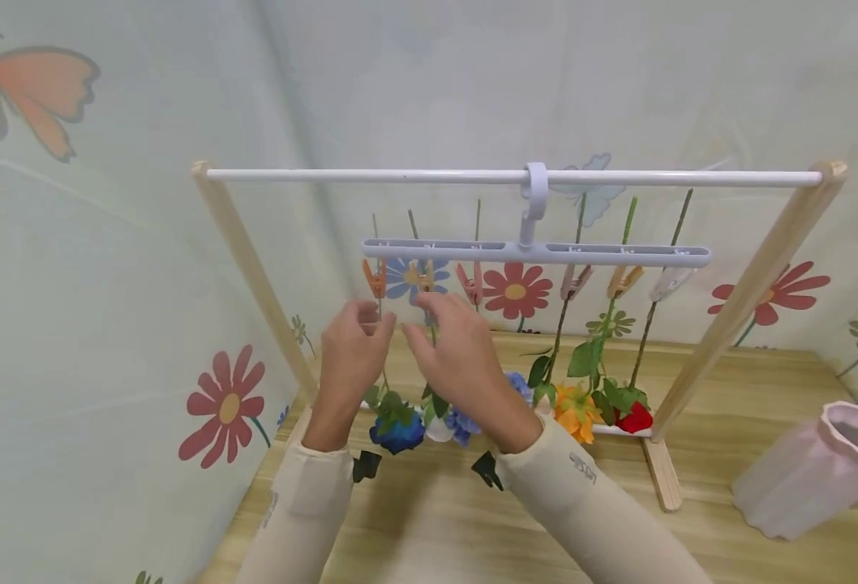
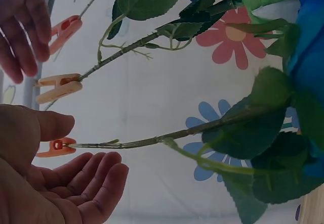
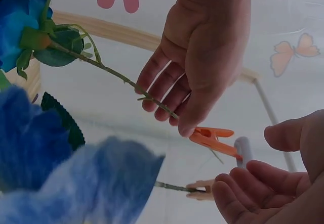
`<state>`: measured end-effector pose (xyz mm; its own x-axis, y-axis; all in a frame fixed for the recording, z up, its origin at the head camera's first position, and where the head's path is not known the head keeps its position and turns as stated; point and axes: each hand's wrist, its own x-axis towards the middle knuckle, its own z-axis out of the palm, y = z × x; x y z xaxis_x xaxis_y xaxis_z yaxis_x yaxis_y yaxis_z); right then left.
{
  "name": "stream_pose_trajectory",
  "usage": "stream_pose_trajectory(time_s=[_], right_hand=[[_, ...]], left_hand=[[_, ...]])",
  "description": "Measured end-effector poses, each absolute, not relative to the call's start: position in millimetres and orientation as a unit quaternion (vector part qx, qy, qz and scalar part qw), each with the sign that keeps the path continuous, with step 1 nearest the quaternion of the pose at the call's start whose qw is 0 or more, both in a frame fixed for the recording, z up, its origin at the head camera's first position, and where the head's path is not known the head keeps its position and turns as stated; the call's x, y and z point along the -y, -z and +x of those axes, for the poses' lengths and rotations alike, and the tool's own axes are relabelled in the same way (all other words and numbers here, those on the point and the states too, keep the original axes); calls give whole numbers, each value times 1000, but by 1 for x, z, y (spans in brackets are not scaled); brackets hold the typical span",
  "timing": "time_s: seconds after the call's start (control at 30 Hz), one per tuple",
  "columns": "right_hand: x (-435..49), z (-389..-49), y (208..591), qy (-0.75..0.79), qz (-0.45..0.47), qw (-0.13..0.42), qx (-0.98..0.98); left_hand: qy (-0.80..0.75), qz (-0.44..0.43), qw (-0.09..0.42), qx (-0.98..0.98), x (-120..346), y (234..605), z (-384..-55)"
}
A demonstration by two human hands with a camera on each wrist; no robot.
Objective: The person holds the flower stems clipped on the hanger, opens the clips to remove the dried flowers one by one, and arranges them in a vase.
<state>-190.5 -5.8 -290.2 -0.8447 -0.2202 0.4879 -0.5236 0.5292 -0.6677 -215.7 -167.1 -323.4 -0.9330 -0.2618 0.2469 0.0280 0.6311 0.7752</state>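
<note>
While six flower stems (image 2: 142, 142) are being held head-down by the clips (image 1: 568, 285) of a pale hanger (image 1: 534, 251) on the white rail (image 1: 290, 175), no bare clip is being shown — the clipping is being judged complete, or nearly so; whether adjusting is being left cannot be told; at left the blue rose (image 1: 397, 435) is being held by the orange clip (image 3: 207, 142), its stem being flanked, not gripped, by the parted thumb and fingers of the left hand (image 1: 354, 350); beside the peach clip (image 2: 66, 90), the right hand (image 1: 456, 357) is being held half open — nothing is being grasped.
</note>
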Motion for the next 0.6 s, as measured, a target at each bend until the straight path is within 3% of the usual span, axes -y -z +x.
stream_pose_trajectory(time_s=[0.27,0.6], right_hand=[[34,-211,286,-491,182,147,839],[53,-226,288,-472,152,177,850]], left_hand=[[416,62,173,890,172,330,-217],[408,46,187,893,179,340,-223]])
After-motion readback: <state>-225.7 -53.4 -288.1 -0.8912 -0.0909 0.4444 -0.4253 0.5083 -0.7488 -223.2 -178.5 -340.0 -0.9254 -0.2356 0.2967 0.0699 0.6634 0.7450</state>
